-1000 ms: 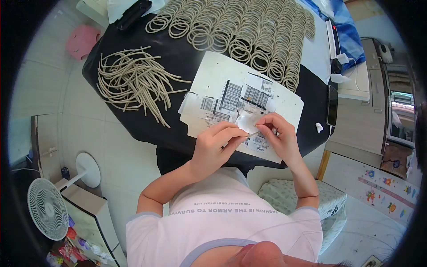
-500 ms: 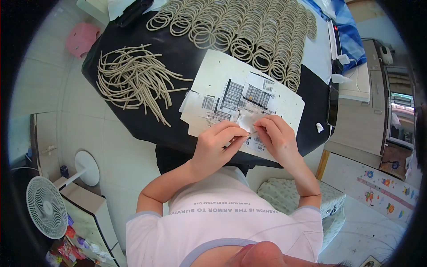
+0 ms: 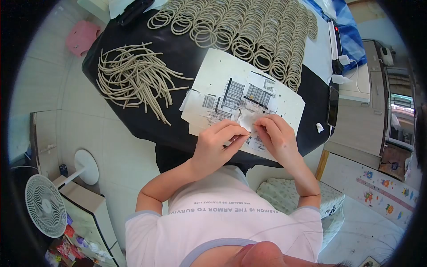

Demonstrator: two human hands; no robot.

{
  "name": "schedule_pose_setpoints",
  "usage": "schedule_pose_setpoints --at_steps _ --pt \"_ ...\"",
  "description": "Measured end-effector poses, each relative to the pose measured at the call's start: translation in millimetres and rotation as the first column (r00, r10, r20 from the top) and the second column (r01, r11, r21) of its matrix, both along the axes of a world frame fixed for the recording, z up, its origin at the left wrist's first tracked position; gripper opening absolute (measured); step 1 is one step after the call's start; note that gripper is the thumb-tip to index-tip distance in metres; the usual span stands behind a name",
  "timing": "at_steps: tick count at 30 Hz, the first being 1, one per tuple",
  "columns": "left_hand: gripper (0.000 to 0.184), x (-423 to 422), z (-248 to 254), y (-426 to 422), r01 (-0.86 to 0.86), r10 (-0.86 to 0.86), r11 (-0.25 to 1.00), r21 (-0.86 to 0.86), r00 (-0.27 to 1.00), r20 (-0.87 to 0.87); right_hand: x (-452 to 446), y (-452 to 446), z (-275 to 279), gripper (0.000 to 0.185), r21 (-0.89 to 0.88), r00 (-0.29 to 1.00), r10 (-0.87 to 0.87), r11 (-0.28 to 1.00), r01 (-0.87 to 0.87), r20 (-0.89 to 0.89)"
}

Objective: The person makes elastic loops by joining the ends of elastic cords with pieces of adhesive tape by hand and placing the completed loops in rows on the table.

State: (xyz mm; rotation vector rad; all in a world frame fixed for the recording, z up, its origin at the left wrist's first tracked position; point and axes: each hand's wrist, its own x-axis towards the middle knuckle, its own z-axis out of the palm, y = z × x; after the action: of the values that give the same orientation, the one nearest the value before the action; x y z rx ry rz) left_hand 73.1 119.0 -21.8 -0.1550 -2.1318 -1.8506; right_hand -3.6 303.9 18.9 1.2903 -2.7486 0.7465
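Both my hands are close together over the near part of a white board (image 3: 284,104) with barcode labels on it. My left hand (image 3: 220,141) is closed in a pinch, thumb against forefinger; what sits between the fingertips is too small to make out. Just to its right, my right hand (image 3: 276,135) pinches too, its fingertips pointing at the left ones, their content also hidden. Beyond the fingertips a small white piece (image 3: 246,119), like tissue or paper, lies on the board. Loose beige cords (image 3: 133,80) lie in a heap to the left.
Rows of beige rings (image 3: 244,31) cover the far side of the black-covered table (image 3: 151,129). A phone (image 3: 332,106) lies at the right edge, near a crumpled white scrap (image 3: 320,127). A white fan (image 3: 46,205) stands at lower left.
My right fingertips have shifted very slightly. Both hands otherwise keep their pinched pose over the board, and the cords and rings are where they were.
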Motion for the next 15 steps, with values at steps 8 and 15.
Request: schedule_pose_setpoints --at_steps 8,15 --pt "0.012 -3 2 -14 0.139 -0.199 0.95 0.281 0.96 0.197 5 2 15 0.013 -0.211 0.903 -0.029 0.969 0.13 0.428" --pt "0.012 -4 12 -21 0.149 -0.346 0.844 0.515 0.885 0.311 17 1 18 0.012 -0.341 0.531 0.114 0.871 0.353 0.84"
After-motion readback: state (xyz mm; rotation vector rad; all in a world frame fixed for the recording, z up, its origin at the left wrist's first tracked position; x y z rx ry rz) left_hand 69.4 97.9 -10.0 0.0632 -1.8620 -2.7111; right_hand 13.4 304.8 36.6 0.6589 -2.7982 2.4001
